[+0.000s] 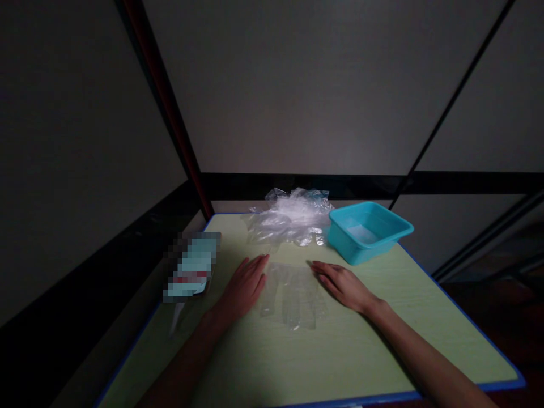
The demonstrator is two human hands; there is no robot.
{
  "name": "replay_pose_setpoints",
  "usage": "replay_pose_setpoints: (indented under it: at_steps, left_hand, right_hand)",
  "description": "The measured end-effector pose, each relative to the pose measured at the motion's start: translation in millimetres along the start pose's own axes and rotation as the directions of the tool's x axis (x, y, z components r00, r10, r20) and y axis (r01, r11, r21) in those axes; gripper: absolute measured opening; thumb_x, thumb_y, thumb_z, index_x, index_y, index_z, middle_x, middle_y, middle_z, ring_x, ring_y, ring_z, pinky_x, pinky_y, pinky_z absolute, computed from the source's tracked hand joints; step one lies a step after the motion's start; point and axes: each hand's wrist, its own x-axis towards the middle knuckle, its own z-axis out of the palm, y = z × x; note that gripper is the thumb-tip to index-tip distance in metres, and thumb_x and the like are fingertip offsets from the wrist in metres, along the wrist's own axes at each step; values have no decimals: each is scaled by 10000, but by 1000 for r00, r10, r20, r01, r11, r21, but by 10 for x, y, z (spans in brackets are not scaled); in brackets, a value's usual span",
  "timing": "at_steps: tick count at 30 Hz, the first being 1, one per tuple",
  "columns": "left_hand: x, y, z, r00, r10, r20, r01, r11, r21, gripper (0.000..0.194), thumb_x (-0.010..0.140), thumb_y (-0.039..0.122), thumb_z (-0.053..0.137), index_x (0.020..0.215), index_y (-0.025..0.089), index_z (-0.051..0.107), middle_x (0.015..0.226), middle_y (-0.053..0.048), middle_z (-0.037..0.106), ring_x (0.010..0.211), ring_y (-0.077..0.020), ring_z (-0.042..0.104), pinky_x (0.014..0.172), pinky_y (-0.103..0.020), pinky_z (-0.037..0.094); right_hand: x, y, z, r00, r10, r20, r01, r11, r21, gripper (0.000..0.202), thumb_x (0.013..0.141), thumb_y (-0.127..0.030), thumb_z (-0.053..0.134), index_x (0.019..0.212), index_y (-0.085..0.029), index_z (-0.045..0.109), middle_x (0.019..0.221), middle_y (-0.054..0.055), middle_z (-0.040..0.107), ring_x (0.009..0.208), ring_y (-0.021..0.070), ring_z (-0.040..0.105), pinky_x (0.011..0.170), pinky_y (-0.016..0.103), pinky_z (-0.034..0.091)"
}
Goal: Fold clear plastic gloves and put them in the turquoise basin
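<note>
Clear, thin plastic pieces [293, 297] lie flat on the pale green table [238, 368], between my two hands. My left hand [245, 286] rests palm down at their left side, fingers stretched out and holding nothing. On the other side, my right hand [342, 283] lies on the table with its fingers extended toward the upper right corner of the plastic; nothing is in it. A crumpled heap of clear plastic [293, 218] sits beyond both hands at the far edge.
A turquoise basin [365, 252] with something pale inside stands at the back right, beside the heap. At the left edge lies a blurred-out, pale flat item [193, 266], with a whitish strip below it. Wall panels rise behind and to the left.
</note>
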Motion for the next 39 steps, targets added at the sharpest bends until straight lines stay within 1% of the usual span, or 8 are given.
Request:
replay_pose_setpoints:
  at_steps: [5,10,14,19,23,26,31,39]
  left_hand:
    - [15,82,-23,997,71,23,-71,997,-25,402,849,186,313,1243,153,383,1266,-86,479,1183,-174,406,1029,-408,216]
    - [26,25,-38,999,-16,-31,16,1000,0,408,834,169,325,1238,144,374,1175,-78,561,1130,-171,462,1026,-419,218]
    - [39,32,-3,996,-57,-63,61,997,49,406,839,173,311,1232,104,385,1206,-116,530,1135,-180,458,1026,-415,228]
    - [47,231,88,996,92,-11,-92,994,53,452,845,234,346,1278,105,339,1360,-123,339,1259,-184,281,1029,-367,254]
    - [39,364,112,989,146,30,-148,986,72,478,851,283,357,1286,88,321,1369,-138,312,1277,-193,229,1030,-348,262]
    - [38,395,96,989,140,40,-143,985,96,485,856,282,347,1289,66,309,1370,-154,302,1279,-202,220,1031,-355,262]
    - [43,404,114,987,151,55,-157,981,115,484,868,275,325,1293,45,303,1368,-164,300,1275,-205,231,1034,-349,256]
    - [7,342,184,984,167,57,-172,981,95,543,849,370,388,1309,97,294,1384,-138,282,1287,-223,196,1042,-378,227]
  right_hand:
    - [2,-3,-6,1000,-2,-1,2,1000,-8,395,901,-271,306,1277,-170,367,1161,84,555,1025,191,532,880,336,426]
    - [6,-3,0,1000,6,-5,-6,1000,-3,392,900,-275,311,1271,-166,375,1163,86,556,1036,189,528,887,330,421]
    - [7,-1,8,1000,1,-15,-1,1000,-5,386,900,-276,314,1263,-168,383,1166,84,555,1034,189,529,890,334,422]
    - [8,-9,-9,1000,-19,-7,19,1000,-20,382,902,-263,310,1263,-167,391,1162,84,556,1026,185,536,883,332,432]
    - [14,-28,-22,999,-45,-25,43,996,-74,366,903,-242,297,1227,-150,442,1184,94,540,1080,184,498,939,343,390]
    - [41,-93,-2,997,-74,-38,69,991,-115,406,900,-252,307,1277,-120,381,1268,115,461,1189,190,389,1009,373,304]
    - [90,-267,102,983,-164,87,176,972,-156,545,891,-308,338,1369,-110,168,1409,119,199,1296,208,151,1051,409,206]
    - [24,-280,209,968,-162,189,191,971,-146,624,880,-414,347,1377,-106,127,1416,136,137,1299,225,115,1056,408,192]
